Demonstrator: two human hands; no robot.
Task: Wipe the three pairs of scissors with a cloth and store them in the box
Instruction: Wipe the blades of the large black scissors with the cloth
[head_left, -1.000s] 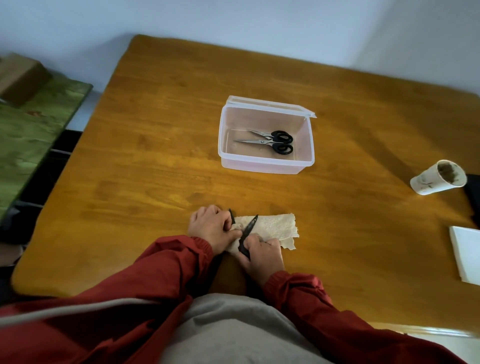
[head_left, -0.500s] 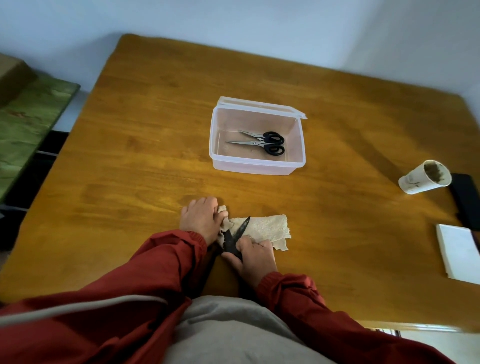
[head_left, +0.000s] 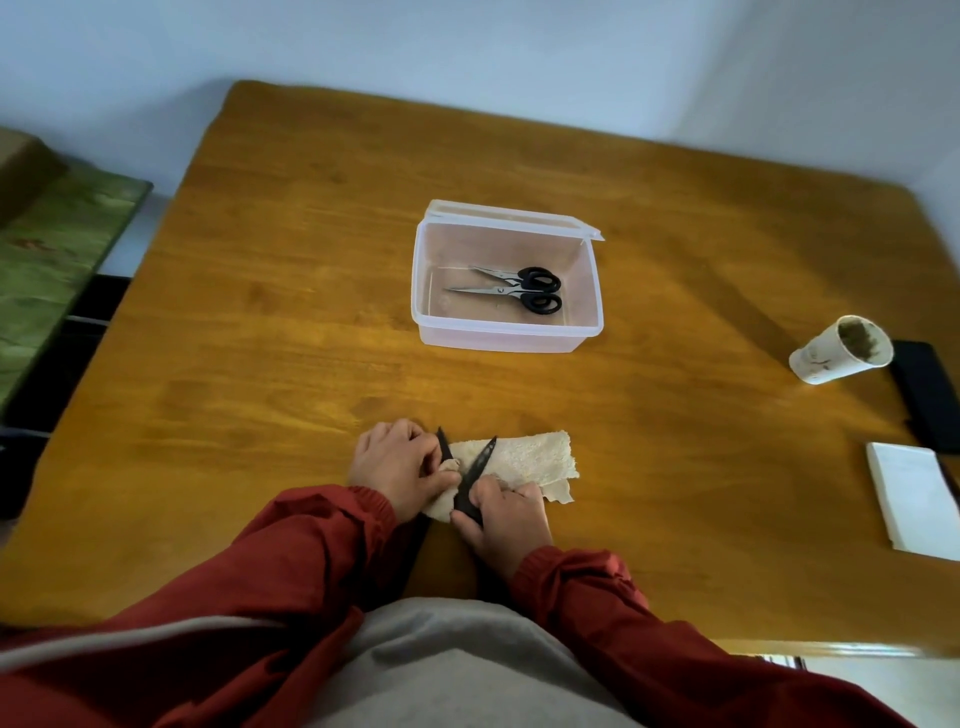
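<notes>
Black scissors (head_left: 476, 469) on cloth (head_left: 530, 457), box (head_left: 498, 340) beyond

Two pairs of scissors show for certain: one black-bladed pair (head_left: 475, 480) at the cloth and one black-handled pair (head_left: 511, 291) in the box. The spread blades in the box look like a single open pair, though a second pair lying close cannot be ruled out. There is one cloth (head_left: 530, 457), one clear box (head_left: 498, 338) and one table (head_left: 311, 312). Two hands are in view, the left hand (head_left: 397, 470) and the right hand (head_left: 506, 519). There is also one paper cup (head_left: 831, 358), one white pad (head_left: 914, 499) and one dark flat slab (head_left: 930, 395).
</notes>
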